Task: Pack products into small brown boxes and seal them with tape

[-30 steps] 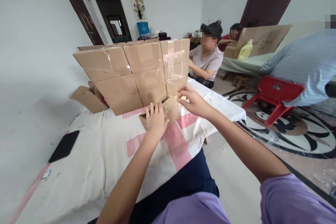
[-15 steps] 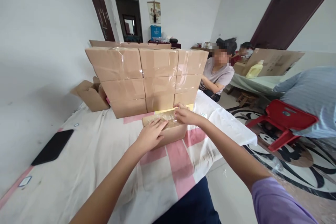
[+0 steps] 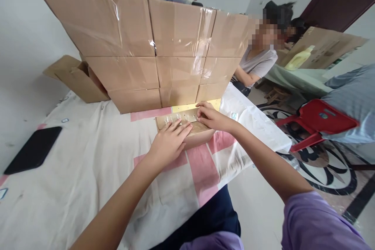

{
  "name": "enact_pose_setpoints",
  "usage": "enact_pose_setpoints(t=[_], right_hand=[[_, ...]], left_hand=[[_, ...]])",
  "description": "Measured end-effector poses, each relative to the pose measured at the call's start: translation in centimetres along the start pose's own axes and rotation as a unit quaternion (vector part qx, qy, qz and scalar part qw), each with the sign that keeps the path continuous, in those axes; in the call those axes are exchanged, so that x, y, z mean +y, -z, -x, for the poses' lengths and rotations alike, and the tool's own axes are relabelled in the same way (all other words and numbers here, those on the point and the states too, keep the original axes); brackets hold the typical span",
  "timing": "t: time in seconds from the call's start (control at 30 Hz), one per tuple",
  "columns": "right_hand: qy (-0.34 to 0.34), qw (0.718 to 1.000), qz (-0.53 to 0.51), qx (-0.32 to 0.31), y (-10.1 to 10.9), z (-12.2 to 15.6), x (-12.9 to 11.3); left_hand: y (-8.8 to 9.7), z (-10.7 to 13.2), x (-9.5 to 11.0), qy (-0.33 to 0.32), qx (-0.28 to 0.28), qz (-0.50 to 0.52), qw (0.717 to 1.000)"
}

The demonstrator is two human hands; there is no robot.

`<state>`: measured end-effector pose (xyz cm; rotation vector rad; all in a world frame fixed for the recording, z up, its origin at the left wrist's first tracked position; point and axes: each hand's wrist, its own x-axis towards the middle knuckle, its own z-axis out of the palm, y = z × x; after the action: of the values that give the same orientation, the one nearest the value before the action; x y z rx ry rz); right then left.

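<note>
At the centre of the frame we see a small cardboard box (image 3: 187, 131) lying on a white cloth with pink stripes (image 3: 96, 172). The left hand (image 3: 170, 142) lies flat on the box top, fingers spread and released, gripping nothing. The right hand (image 3: 211, 116) rests on the far right part of the same top, fingertips pressing down, also not clenched around anything. Just behind the box, a yellow strip (image 3: 193, 106) shows at the foot of a stack of taped cartons (image 3: 158, 50), three rows high, filling the upper middle of the frame. An open carton (image 3: 76, 80) sits at the left, and a black flat object (image 3: 32, 150) lies at the far left. At the upper right a seated person (image 3: 258, 64) faces us, with a red plastic chair (image 3: 319, 119) at the right edge.
</note>
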<state>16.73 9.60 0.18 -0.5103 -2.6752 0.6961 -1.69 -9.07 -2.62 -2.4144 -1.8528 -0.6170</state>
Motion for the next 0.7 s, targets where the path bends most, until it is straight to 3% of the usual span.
enact_pose_setpoints(t=[0.13,0.3,0.43,0.57,0.7], right_hand=[[-0.006,1.0,-0.003,0.029,-0.3,0.0,0.3],[-0.012,0.998,-0.023,0.056,-0.9,0.0,1.1],[-0.003,0.997,-0.019,0.081,-1.3,0.1,1.5],[-0.017,0.996,-0.031,0.088,-1.6,0.2,1.2],[-0.161,0.972,-0.089,0.15,-2.2,0.4,1.0]], left_hand=[[-0.1,-0.2,0.3,0.005,0.005,0.011,1.0],[0.0,-2.4,2.5,0.024,0.013,-0.006,1.0],[-0.7,-4.2,4.5,0.012,0.021,-0.02,1.0],[-1.9,-4.6,5.1,0.033,0.039,-0.068,0.996],[-2.7,-4.5,4.4,0.03,0.073,-0.089,0.993]])
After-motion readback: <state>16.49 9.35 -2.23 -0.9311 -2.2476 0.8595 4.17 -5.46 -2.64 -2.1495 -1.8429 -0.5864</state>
